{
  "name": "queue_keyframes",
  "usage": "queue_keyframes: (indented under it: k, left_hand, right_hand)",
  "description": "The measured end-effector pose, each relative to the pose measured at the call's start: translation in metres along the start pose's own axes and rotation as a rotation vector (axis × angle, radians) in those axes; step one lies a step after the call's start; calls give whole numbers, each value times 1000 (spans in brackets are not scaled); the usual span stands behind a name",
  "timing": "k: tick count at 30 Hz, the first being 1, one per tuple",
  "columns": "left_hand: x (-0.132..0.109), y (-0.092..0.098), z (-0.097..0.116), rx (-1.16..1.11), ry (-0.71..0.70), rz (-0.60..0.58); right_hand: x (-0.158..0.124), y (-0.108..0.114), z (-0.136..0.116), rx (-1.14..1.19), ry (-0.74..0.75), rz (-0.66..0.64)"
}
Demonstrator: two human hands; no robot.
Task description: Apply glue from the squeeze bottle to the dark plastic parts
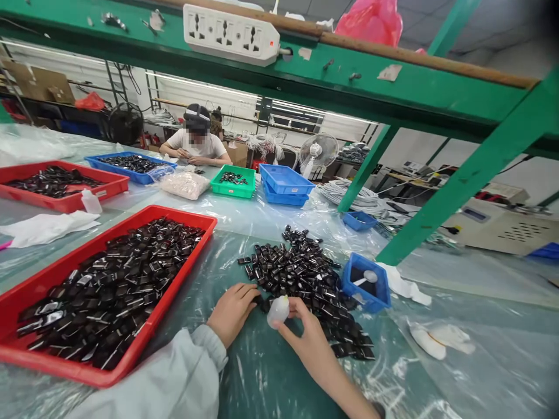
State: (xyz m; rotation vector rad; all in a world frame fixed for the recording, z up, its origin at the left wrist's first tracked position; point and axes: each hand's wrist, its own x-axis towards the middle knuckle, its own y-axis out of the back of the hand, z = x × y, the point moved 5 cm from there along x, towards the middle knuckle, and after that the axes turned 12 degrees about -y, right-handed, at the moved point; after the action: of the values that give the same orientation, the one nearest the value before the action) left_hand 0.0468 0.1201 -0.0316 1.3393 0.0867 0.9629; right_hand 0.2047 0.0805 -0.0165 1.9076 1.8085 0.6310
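My right hand (305,334) grips a small translucent squeeze bottle (278,313), its yellowish tip pointing up and away from me. Just left of it, my left hand (233,314) is closed, with curled fingertips at a small black plastic piece (262,302); the fingers partly hide that piece. Beyond both hands spreads a loose pile of black plastic pieces (297,267), flat and shiny, reaching down to the right of the bottle.
A red tray (192,218) full of similar black pieces stands left. Right of the pile is a blue bin (369,297) with a white spoon (369,276). White gloves (437,340) lie farther right. A green post (471,169) slants down. A person (196,142) sits across the table.
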Motion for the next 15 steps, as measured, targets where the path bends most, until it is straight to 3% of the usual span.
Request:
queue_keyframes:
  k: [9, 15]
  left_hand:
    - [-13, 13, -3, -119, 164, 31]
    - [-19, 18, 0, -302, 276, 65]
  right_hand:
    - [-15, 4, 13, 47, -47, -65]
    - [-28, -7, 0, 156, -66, -244]
